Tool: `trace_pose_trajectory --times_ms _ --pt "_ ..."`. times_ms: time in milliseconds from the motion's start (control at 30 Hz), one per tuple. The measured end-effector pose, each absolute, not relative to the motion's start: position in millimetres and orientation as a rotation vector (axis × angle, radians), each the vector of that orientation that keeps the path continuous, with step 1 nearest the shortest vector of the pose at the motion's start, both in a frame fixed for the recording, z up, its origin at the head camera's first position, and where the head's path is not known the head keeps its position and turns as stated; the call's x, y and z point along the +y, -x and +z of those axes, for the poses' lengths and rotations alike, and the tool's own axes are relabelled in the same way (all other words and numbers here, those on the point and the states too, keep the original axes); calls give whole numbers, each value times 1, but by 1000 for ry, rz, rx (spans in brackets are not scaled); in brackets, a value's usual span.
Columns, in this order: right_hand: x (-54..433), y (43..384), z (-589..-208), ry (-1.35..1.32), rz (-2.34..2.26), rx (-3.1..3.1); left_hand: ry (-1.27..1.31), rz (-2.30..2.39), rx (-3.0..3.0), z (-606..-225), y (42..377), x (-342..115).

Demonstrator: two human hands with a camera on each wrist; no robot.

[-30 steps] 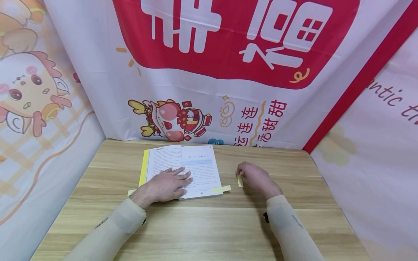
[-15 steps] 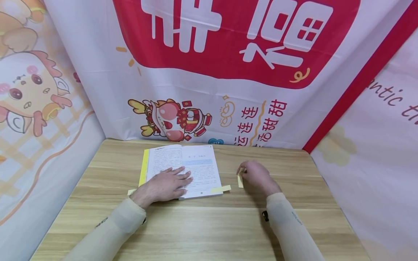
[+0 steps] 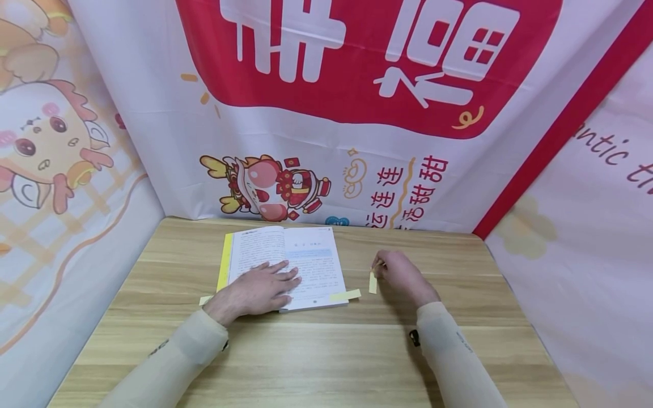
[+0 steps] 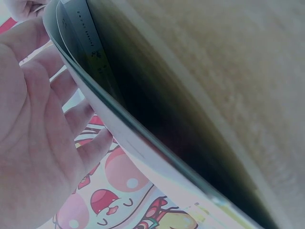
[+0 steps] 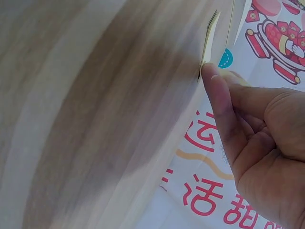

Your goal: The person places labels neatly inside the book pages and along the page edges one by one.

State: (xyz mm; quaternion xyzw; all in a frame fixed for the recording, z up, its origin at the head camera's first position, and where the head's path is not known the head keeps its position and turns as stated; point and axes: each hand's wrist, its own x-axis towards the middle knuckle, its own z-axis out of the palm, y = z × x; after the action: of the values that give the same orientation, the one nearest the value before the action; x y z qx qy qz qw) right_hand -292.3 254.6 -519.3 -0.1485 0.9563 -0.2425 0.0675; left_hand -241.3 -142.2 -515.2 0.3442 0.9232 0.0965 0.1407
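Observation:
An open book [image 3: 313, 260] with printed pages lies at the back left of the table. My left hand [image 3: 262, 289] rests on it with fingers spread, over the lower left page and the fold. In the left wrist view, the left palm [image 4: 28, 129] shows beside the book's edge [image 4: 143, 138]. My right hand [image 3: 403, 275] is to the right of the book. Its thumb and fingertips pinch one end of a pale yellow sticky note strip [image 3: 373, 283]. The right wrist view shows the right hand [image 5: 267, 129] pinching that strip [image 5: 209, 40] near the tabletop.
Another pale yellow strip [image 3: 346, 295] sticks out past the book's lower right edge. A third strip [image 3: 205, 300] shows at the book's lower left, by the left wrist. The wooden table [image 3: 306, 357] meets a printed cloth backdrop [image 3: 285, 133] behind the book.
The right fingertips have risen slightly, and the pinched strip has shifted a little to the left, with more of it showing. The left hand and the book have stayed still.

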Motion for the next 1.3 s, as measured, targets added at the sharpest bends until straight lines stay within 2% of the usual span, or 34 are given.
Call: trace_pose_trajectory --times_ms 1300 --pt "235 302 -506 450 -726 2891 -989 239 2669 -514 242 -141"
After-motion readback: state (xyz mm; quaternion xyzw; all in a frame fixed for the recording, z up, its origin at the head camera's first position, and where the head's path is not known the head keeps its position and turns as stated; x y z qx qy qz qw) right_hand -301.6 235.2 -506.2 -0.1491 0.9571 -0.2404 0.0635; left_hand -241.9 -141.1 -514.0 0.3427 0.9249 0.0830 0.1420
